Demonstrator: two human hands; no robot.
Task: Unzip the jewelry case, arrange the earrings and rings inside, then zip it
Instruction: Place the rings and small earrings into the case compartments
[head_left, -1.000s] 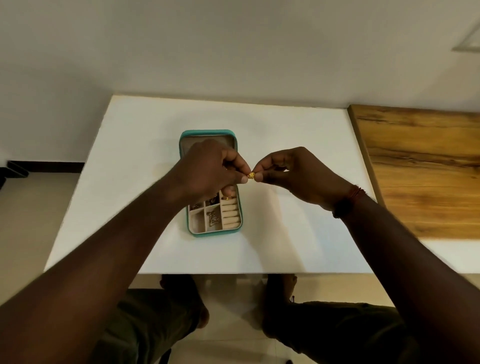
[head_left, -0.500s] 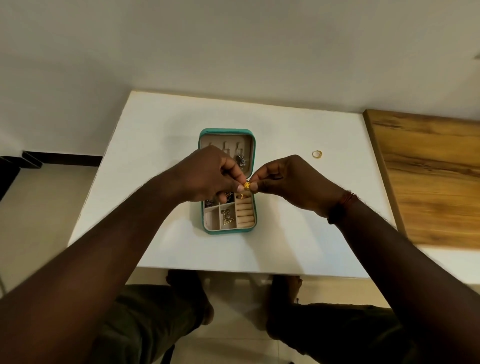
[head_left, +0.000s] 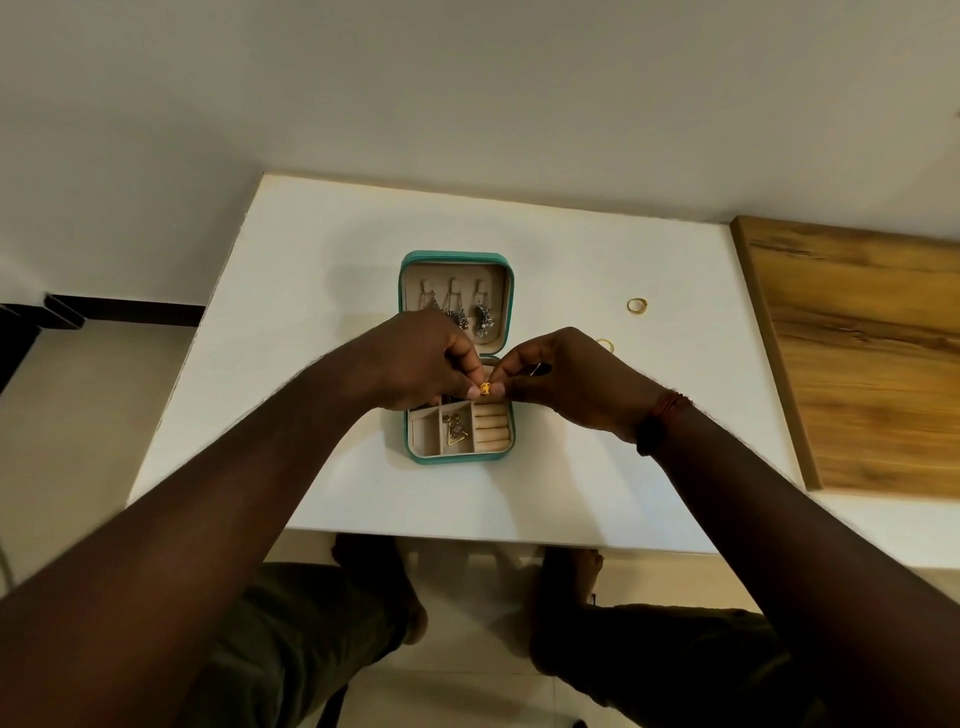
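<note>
A: In the head view, where is the jewelry case (head_left: 454, 255)?

B: It lies unzipped and fully open on the white table (head_left: 311, 322), lid half at the far end and tray half toward the person. I think it sits straight ahead so both hands can work over it.

A: And the hands?

B: The left hand (head_left: 431, 364) and right hand (head_left: 571, 379) meet just above the tray. Each pinches the same gold stud (head_left: 485, 388) between thumb and fingertip. The piece is tiny, so a two-sided pinch probably steadies it, perhaps to fit or free a backing. I cannot tell which.

A: What is already stowed?

B: Dangling pieces (head_left: 483, 317) hang from the hooks in the lid. A triangular earring (head_left: 456, 435) lies in the middle compartment, beside the ring rolls (head_left: 491, 427), which look bare where they show.

A: And the rings?

B: One gold ring (head_left: 637, 305) lies on the table well to the right of the case. A second ring (head_left: 605, 344) peeks out just beyond the right hand. Both seem parked within reach until their turn.

A: Is there any writing?

B: None is readable. I see no brand or label on the case, the table or the wooden board (head_left: 857, 364).
</note>
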